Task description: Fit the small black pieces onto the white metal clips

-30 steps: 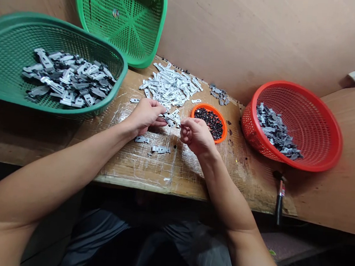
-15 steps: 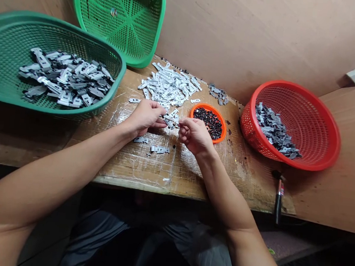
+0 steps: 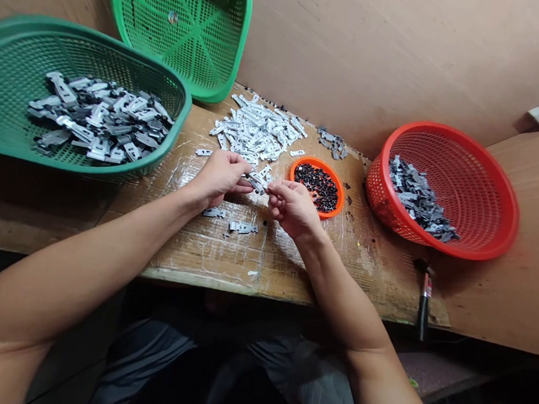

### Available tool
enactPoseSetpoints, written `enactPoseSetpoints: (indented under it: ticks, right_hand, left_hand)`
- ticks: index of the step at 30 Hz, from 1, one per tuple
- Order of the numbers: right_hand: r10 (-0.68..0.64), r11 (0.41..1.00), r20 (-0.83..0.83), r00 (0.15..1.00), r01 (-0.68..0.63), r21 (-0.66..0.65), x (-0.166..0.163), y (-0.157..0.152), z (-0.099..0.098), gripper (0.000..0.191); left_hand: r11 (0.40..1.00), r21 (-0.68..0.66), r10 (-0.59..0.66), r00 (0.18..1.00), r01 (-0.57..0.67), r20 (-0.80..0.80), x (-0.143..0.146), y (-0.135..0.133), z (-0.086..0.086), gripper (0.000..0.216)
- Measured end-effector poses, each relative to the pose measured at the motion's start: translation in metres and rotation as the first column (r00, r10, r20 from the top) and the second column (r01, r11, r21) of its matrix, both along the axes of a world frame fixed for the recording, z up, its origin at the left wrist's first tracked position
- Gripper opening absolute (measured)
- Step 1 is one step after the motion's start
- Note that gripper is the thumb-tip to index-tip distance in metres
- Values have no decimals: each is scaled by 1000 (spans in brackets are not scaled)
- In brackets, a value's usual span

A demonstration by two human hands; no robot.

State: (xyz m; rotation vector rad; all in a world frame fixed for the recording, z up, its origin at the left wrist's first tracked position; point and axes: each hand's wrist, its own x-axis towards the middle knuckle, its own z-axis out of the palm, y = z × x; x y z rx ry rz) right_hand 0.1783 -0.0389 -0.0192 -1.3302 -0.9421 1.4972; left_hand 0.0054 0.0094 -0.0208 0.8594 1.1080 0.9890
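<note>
Silver and narrow, one metal clip (image 3: 256, 181) is clamped in the left hand (image 3: 222, 176) over the middle of the table (image 3: 212, 257). At its far end, the right hand (image 3: 296, 209) has thumb and forefinger close together; their exact grip is unclear. Beside it stands an orange tray (image 3: 342, 199). Pale pieces (image 3: 257, 125) pile toward the back edge; a brush (image 3: 423, 310) overhangs the front edge.
</note>
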Motion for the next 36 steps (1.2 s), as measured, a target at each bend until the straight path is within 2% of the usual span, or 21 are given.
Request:
enactPoseSetpoints:
  ticks: [14, 22, 25, 29, 32, 36]
  right_hand:
    - [18, 998, 67, 998, -21, 54, -4, 1, -20, 41]
    - [15, 1000, 103, 995, -15, -6, -5, 2, -21, 40]
    - [73, 997, 48, 996, -72, -13, -3, 1, -15, 40]
    - [175, 984, -19, 984, -174, 42, -1, 2, -11, 49]
    - [210, 973, 13, 978, -210, 99, 0, 2, -14, 55]
    - [187, 960, 159, 969, -215, 178, -1, -2, -14, 56]
  left_hand:
    - [998, 61, 23, 999, -24, 26, -2, 1, -1, 25]
    - [992, 121, 13, 999, -16, 29, -5, -1, -3, 37]
    - [986, 166, 3, 1000, -3, -1, -5, -2, -2, 36]
    - [967, 255, -17, 999, 28, -48, -6, -3, -1, 35]
    - [946, 294, -104, 986, 138, -127, -10, -2, 0, 26]
    - [855, 356, -264, 907, 377, -326, -17, -1, 3, 15]
